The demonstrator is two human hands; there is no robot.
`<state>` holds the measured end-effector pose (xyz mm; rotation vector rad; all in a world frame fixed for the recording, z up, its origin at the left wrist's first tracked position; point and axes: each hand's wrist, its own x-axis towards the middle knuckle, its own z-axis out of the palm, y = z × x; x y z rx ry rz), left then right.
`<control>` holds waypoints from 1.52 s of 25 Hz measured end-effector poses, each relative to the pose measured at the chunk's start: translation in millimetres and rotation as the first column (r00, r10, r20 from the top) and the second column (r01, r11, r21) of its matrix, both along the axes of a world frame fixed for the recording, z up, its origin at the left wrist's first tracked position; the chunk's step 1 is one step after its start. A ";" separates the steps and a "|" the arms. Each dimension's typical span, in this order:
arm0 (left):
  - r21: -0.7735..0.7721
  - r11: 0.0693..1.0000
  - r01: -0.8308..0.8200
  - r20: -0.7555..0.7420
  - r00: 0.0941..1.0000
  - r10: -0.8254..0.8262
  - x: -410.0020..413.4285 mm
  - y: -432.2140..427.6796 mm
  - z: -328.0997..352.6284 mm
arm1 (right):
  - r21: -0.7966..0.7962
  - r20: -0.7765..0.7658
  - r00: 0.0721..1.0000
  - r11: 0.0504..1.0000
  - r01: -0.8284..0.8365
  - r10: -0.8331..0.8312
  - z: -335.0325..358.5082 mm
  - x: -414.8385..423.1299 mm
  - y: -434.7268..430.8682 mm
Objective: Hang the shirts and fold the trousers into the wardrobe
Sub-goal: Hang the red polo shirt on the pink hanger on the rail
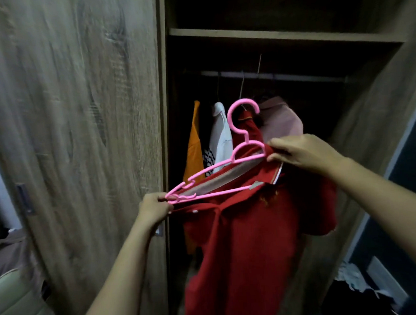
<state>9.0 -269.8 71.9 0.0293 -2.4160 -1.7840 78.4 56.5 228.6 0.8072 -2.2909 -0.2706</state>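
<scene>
- I can read no text, brand name or number anywhere in my view.
- The red shirt point(243, 240) carries an orange mark point(269, 198) on its chest, too blurred for me to make out any letters.
- A small grey tag point(255, 185) sits by its collar; nothing on it is legible.

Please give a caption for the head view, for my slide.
Left hand and right hand hold a red shirt on a pink hanger before the open wardrobe.
</scene>
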 end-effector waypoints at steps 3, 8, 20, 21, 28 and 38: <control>-0.146 0.983 -0.112 -0.069 0.992 0.103 0.4 -13.4 30.5 | -0.040 -0.006 0.999 0.999 0.036 -0.036 -20.7 -0.1 5.5; -0.310 0.797 -0.518 -0.541 0.786 0.301 32.5 10.3 76.8 | -0.250 -0.084 0.994 0.967 0.048 -0.071 -29.7 -0.5 -9.2; -0.441 0.678 -0.589 -0.864 0.484 -0.141 69.7 23.4 119.1 | -0.744 0.171 0.981 0.665 0.065 0.095 -16.3 1.2 -13.8; -0.563 0.654 -0.505 -0.780 0.587 -0.218 61.9 13.3 131.7 | -0.746 0.170 0.980 0.664 0.059 0.105 -16.1 0.4 -15.0; -0.627 0.750 -0.211 -0.696 0.584 -0.418 28.7 -10.0 150.4 | -0.656 0.154 0.987 0.752 0.063 0.052 -7.3 -1.2 -22.5; -0.582 0.811 -0.063 -0.618 0.682 -0.391 2.8 -58.7 162.6 | -0.680 0.265 0.962 0.695 0.234 -0.064 -57.7 -9.0 39.8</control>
